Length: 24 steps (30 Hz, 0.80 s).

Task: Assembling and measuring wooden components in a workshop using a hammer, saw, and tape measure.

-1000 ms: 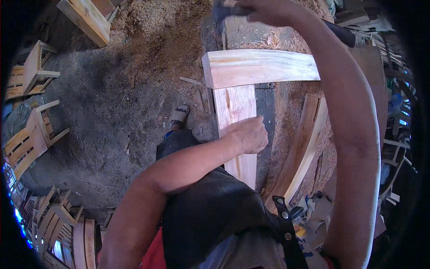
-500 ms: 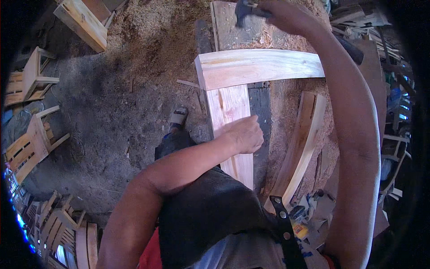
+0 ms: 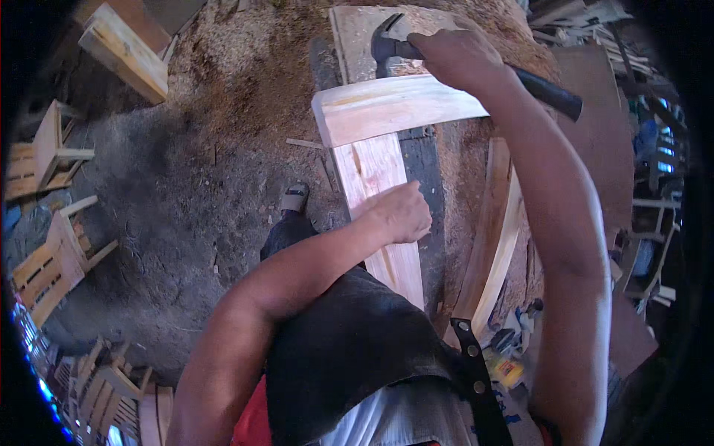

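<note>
A pale, freshly cut wooden crosspiece (image 3: 401, 108) lies square across the far end of a long pale plank (image 3: 379, 215), the two forming a T on a dark, sawdust-strewn work surface (image 3: 428, 193). The right hand (image 3: 461, 59) has its fingers wrapped tight round the black handle of a steel claw hammer (image 3: 390, 46), whose head hangs just beyond the crosspiece's far edge, near the joint; the grip sits high on the handle, which likely gives control rather than force. The left hand (image 3: 401, 212) rests on the long plank with fingers curled shut against the wood, apparently pinning it so the joint cannot shift under a blow. A curved light wooden slat (image 3: 494, 238) lies beside the plank on the right. Sawdust (image 3: 245, 82) is heaped on the floor beyond, and small unfinished wooden chairs (image 3: 52, 253) stand well apart to the left.
</note>
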Each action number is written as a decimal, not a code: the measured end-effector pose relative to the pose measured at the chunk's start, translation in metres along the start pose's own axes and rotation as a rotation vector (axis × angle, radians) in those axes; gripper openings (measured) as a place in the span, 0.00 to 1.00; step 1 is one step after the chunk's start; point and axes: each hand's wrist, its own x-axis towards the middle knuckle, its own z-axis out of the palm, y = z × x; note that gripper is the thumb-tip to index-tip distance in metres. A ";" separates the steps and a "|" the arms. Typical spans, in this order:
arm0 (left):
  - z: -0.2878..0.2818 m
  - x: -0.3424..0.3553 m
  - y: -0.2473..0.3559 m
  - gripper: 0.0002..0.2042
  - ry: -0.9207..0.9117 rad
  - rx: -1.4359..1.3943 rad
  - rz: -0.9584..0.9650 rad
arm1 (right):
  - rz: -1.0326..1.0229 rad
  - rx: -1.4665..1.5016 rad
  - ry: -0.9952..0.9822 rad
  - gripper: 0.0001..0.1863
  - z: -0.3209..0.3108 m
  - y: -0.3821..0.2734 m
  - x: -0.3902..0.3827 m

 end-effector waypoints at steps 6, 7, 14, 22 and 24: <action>0.001 0.001 -0.001 0.21 0.111 -0.107 -0.005 | 0.587 0.573 0.071 0.24 0.058 -0.005 -0.128; 0.001 0.002 0.000 0.21 0.089 -0.131 -0.033 | 0.720 0.624 -0.001 0.25 0.079 -0.008 -0.149; -0.006 0.005 0.008 0.23 0.039 -0.017 -0.049 | 0.988 0.928 -0.066 0.24 0.226 -0.083 -0.273; 0.000 0.010 0.011 0.30 0.027 -0.014 -0.072 | 1.036 0.546 0.283 0.22 0.254 -0.135 -0.330; 0.005 0.011 0.010 0.27 0.120 0.112 -0.008 | 1.083 0.630 0.308 0.19 0.249 -0.157 -0.367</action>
